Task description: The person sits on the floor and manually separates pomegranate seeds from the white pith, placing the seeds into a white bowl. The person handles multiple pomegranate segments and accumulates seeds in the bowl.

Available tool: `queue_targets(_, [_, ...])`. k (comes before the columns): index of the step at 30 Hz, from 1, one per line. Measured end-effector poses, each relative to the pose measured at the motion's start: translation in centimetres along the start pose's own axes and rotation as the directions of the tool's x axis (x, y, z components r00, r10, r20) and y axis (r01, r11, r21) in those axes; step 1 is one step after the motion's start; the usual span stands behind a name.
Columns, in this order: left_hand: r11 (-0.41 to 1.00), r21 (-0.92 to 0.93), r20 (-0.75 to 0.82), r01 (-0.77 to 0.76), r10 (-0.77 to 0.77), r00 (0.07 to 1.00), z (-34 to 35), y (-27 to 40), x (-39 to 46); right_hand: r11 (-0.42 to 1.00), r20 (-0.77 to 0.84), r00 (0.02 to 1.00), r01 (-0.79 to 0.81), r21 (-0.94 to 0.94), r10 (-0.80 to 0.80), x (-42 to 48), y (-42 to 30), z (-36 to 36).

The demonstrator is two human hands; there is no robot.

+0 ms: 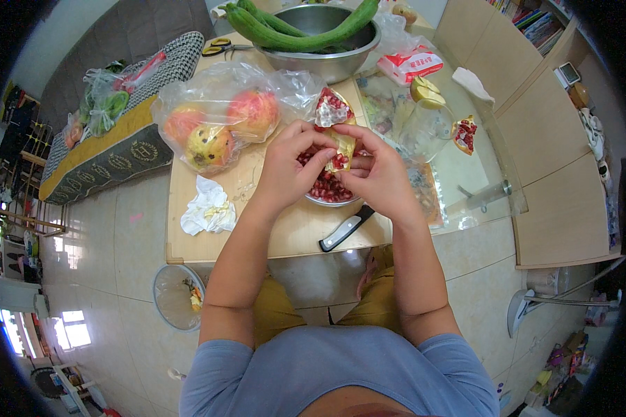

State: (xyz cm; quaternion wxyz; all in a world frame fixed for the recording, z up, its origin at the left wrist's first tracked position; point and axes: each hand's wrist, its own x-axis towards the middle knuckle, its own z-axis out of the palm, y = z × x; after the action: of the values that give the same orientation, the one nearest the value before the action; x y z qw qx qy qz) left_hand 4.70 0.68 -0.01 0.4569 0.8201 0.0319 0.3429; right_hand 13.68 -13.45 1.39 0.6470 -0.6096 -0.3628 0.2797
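Both my hands hold a pomegranate piece [341,151] with pale yellow rind and some red seeds, above a bowl of loose pomegranate seeds [331,188]. My left hand [297,156] pinches its left side with thumb and fingers. My right hand [375,172] grips its right side and lower edge. Another pomegranate chunk [334,108], with white membrane and seeds, lies just beyond my fingers. A knife [346,229] with a black and grey handle rests near the table's front edge; my right hand hides part of it. The hands cover much of the bowl.
Whole pomegranates [253,112] sit in a clear plastic bag. Behind stands a metal bowl [313,60] with long green gourds [302,40], beside scissors [224,47]. Crumpled tissue [208,208] lies left. At right are a clear container [426,130] and a pomegranate wedge [465,134]. A bin [177,297] stands below.
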Motion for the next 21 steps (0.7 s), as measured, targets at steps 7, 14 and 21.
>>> queue_targets(7, [0.99,0.053,0.062,-0.13,0.127,0.99,-0.3,-0.7,-0.1,0.997,0.001,1.0,0.013,0.078,-0.013,0.1,0.3,-0.2])
queue_targets(14, [0.977,0.107,0.08,-0.186,0.177,0.981,-0.5,-0.9,-0.5,0.994,0.02,0.999,-0.03,0.107,0.028,0.2,0.1,-0.5])
queue_targets(21, [0.97,0.148,0.018,-0.193,0.192,0.981,-0.7,-0.5,-0.7,0.991,0.022,1.0,-0.02,0.13,0.017,0.2,-0.1,-0.5])
